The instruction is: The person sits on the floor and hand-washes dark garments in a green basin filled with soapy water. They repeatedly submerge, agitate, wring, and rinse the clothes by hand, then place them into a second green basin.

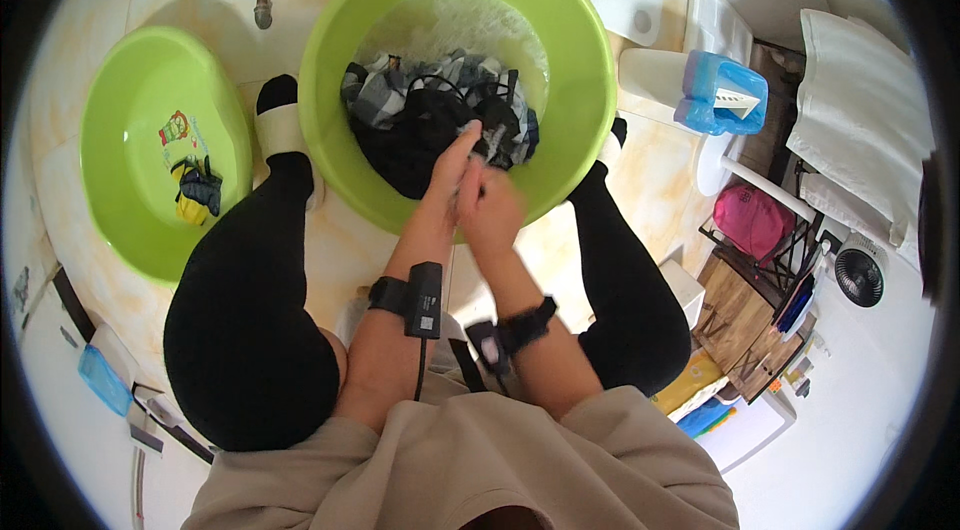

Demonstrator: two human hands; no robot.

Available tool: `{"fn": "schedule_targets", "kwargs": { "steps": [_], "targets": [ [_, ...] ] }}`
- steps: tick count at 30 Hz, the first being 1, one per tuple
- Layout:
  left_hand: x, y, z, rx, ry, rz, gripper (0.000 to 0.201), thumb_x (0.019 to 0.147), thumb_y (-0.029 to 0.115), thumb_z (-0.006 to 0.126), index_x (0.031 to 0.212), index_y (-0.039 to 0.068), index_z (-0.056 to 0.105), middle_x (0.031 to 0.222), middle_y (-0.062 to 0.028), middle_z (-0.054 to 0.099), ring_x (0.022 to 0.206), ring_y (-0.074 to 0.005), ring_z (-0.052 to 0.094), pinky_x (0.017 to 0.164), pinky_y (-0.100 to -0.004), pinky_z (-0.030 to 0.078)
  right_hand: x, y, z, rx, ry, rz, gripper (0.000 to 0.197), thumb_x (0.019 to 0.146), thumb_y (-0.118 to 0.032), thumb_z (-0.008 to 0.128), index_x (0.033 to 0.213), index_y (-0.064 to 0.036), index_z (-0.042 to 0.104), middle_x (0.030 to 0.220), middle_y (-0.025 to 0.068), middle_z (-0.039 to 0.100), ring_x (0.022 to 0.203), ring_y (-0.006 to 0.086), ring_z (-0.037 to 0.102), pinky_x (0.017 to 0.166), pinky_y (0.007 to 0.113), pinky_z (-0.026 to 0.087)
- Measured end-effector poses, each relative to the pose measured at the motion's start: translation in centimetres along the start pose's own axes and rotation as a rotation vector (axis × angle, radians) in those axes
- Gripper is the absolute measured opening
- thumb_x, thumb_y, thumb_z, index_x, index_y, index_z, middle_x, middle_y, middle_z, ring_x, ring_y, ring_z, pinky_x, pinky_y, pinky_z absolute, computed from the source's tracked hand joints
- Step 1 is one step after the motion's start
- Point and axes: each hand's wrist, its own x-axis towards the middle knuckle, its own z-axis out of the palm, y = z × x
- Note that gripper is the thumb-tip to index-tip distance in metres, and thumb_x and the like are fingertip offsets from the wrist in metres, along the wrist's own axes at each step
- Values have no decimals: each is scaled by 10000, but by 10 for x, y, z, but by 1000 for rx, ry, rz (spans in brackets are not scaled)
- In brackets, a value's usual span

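Over soaking clothes [395, 145] in a green tub [578, 60] at upper centre, the left hand [453, 162] and blurred right hand [492, 210] are held close together, openness and grip indiscernible, with rubbing probably best done in small folds.

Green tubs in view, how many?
2. The large tub is at upper centre, holding clothes in sudsy water; the smaller tub is to its left, with a yellow-and-dark bundle inside. No others show.
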Motion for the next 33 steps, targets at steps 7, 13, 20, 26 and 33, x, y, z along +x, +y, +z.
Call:
{"fn": "schedule_targets", "kwargs": {
  "steps": [7, 13, 20, 26, 33],
  "targets": [
    [-14, -6, 10, 187, 75, 87, 256, 799, 231, 656, 991, 62, 664, 892, -48, 664, 759, -168, 635, 665, -306, 500, 58, 85, 17, -56, -175, 346, 406, 929, -381, 530, 794, -16, 647, 760, 183, 642, 711, 358, 617, 648, 419, 471],
    [-16, 8, 9, 468, 118, 363, 336, 667, 79, 715, 985, 17, 627, 883, -26, 635, 782, -147, 601, 698, -308, 483, 21, 105, 17, 287, -247, 516, 422, 942, -439, 491, 1049, -50, 612, 936, 99, 656, 829, 205, 612, 722, 351, 461],
    [-20, 13, -1, 666, 69, 391, 390, 629, -13, 669, 1014, -2, 609, 915, -37, 617, 815, -161, 592, 714, -298, 481, 80, 92, 7, 1330, -453, 993, 589, 909, -445, 601, 1340, -61, 482, 1231, 88, 593, 1078, 234, 587, 921, 400, 466],
    [-7, 16, 0, 677, 191, 360, 500, 626, 37, 743, 1095, -29, 583, 972, -88, 642, 882, -198, 618, 778, -323, 491, 98, 75, -5, 1064, -514, 912, 503, 845, -211, 722, 1247, -2, 505, 1103, 116, 616, 968, 241, 632, 818, 387, 543],
    [7, 0, -7, 421, 912, 275, 666, 702, 293, 747, 1207, -73, 513, 1232, -234, 522, 1149, -348, 512, 967, -412, 420, 96, 50, -21, 1117, -386, 936, 451, 907, -263, 656, 1246, 2, 520, 1146, 130, 627, 973, 242, 648, 843, 404, 545]
  ]
}}
